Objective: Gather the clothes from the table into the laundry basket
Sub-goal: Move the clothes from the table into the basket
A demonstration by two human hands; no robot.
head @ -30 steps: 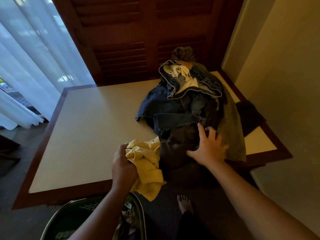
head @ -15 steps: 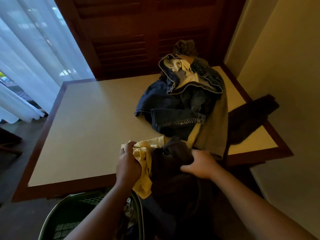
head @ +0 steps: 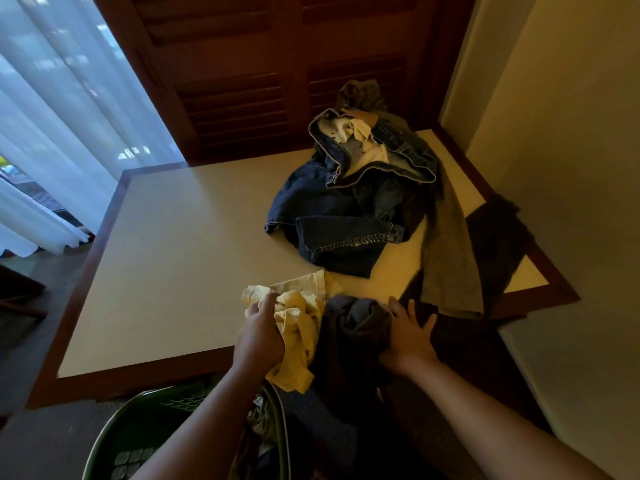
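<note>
A: What is held?
B: A yellow cloth (head: 298, 323) is gripped in the left hand (head: 260, 337) at the table (head: 166, 258) edge; the right hand (head: 408, 337) is laid flat, fingers spread, on a dark garment (head: 356, 323).
A: The rest?
B: Jeans (head: 343, 220) are piled farther back; the basket (head: 114, 441) is seen below the edge.

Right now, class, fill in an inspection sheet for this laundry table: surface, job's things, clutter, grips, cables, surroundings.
Surface: cream table with dark wooden rim.
Job's things: yellow cloth, dark grey garment, jeans pile, olive garment; green basket below the near edge.
Clutter: nothing seen.
Grips: left hand grips the yellow cloth; right hand rests flat on the dark grey garment.
Cables: nothing seen.
Surroundings: white curtain, wooden shutters, plain wall.
</note>
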